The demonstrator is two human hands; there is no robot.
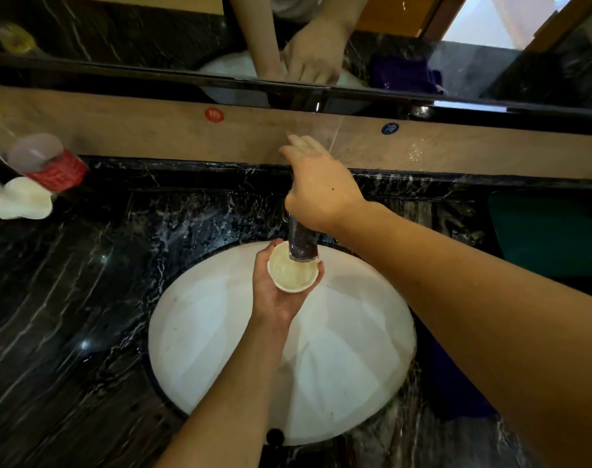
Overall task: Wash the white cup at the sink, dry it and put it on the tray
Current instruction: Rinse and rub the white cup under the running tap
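Under the chrome spout, round white cup.

Single head-worn wide-angle view, looking steeply down and forward, close above the sink set in the table. Mirror across the far edge. No second view.

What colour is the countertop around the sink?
Black marble with white veins, the countertop in the head view.

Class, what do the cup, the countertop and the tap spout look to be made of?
white cup: probably glazed ceramic, with a thick, smooth rim.
countertop: polished black marble or a lookalike, white-veined and glossy.
tap spout: shiny metal, likely chrome, mirroring the dark stone.
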